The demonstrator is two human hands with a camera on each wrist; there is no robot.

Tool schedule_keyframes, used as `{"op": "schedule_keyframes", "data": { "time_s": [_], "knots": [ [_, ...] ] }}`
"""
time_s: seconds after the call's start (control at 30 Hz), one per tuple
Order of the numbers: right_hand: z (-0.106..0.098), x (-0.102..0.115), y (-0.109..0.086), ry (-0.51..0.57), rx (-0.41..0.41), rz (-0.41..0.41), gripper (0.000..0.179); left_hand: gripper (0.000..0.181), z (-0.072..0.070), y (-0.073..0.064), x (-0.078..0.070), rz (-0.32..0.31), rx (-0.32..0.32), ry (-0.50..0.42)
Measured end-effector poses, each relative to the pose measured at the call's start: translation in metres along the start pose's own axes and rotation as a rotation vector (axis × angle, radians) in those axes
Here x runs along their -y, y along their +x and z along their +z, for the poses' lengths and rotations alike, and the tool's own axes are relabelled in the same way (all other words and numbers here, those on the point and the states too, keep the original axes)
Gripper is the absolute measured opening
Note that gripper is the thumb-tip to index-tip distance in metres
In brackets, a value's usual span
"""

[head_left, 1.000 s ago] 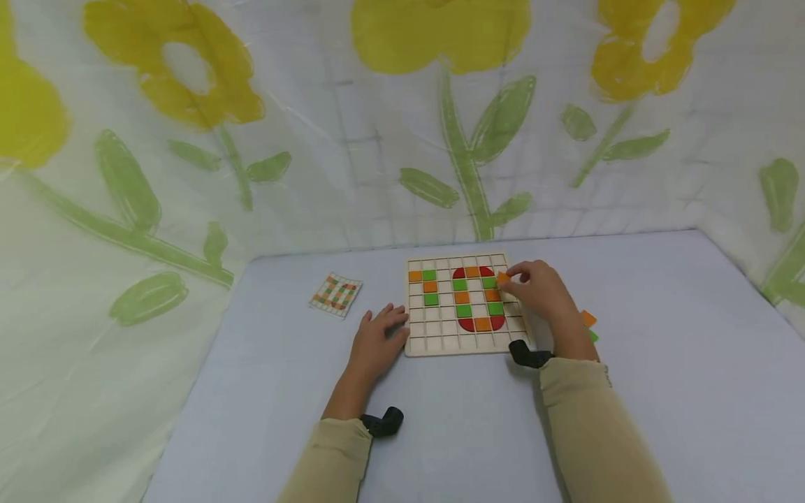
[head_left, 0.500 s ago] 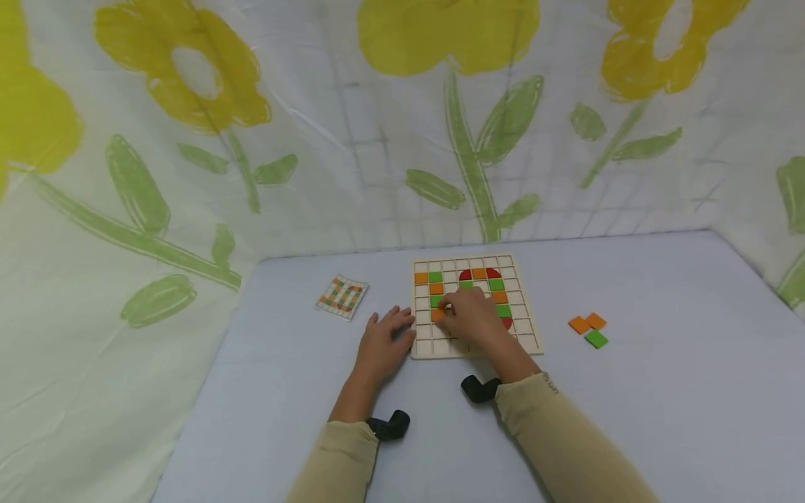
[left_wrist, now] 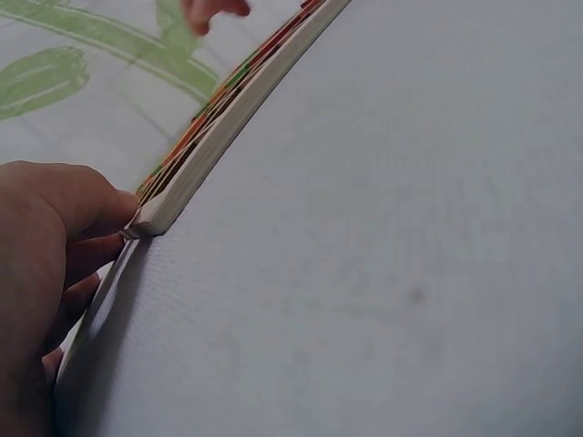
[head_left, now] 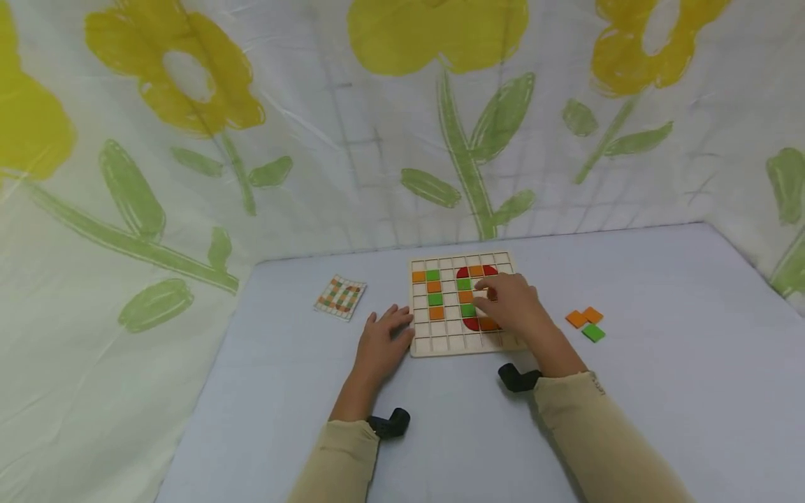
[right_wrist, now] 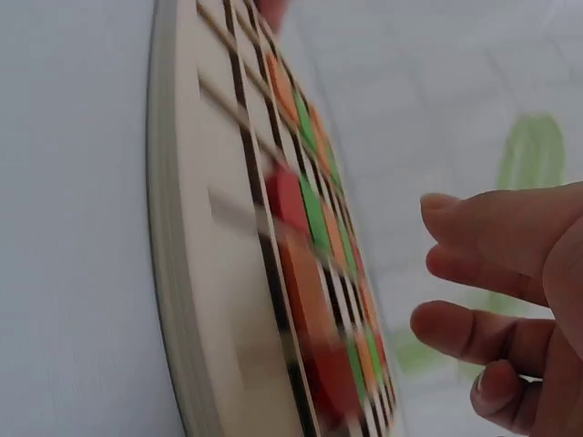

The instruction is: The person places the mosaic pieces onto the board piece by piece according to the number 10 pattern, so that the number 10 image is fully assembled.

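Note:
A pale wooden grid board lies on the table, with orange, green and red tiles set in its squares. They form a short hooked column on the left and a ring on the right. My right hand hovers over the ring and covers part of its right side. In the right wrist view its thumb and fingertips stand apart with nothing between them. My left hand rests at the board's left edge, fingers loosely spread. The left wrist view has its thumb touching the board's near corner.
Two loose orange tiles and a green tile lie right of the board. To its left is a small card printed with a similar coloured pattern. A flower-patterned curtain stands along the table's back edge.
My right hand carried an orange tile leftward, and it now sits at the bottom of the left column. The hand has since moved back right with nothing held. My left hand stays put.

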State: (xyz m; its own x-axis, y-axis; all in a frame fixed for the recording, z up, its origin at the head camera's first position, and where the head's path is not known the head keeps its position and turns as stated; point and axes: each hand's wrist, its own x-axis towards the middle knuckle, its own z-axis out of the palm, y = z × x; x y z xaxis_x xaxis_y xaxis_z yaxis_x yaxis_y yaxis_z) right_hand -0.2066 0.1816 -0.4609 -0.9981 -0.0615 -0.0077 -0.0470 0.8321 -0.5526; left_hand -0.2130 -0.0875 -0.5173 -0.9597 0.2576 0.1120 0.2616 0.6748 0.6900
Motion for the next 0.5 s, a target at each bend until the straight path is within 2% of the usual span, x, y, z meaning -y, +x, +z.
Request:
{"op": "schedule_keyframes", "data": {
  "time_s": [0.13, 0.37, 0.5],
  "knots": [
    [-0.028, -0.038, -0.020, 0.012, 0.010, 0.070, 0.043, 0.032, 0.001, 0.001, -0.002, 0.000, 0.008, 0.013],
    [-0.083, -0.101, -0.056, -0.004, 0.079, 0.208, 0.058, 0.031, -0.004, 0.001, -0.003, -0.010, -0.003, 0.013],
    [-0.104, -0.128, -0.071, -0.010, 0.127, 0.285, 0.061, 0.031, -0.003, 0.001, -0.004, -0.016, 0.000, 0.004]
  ]
}}
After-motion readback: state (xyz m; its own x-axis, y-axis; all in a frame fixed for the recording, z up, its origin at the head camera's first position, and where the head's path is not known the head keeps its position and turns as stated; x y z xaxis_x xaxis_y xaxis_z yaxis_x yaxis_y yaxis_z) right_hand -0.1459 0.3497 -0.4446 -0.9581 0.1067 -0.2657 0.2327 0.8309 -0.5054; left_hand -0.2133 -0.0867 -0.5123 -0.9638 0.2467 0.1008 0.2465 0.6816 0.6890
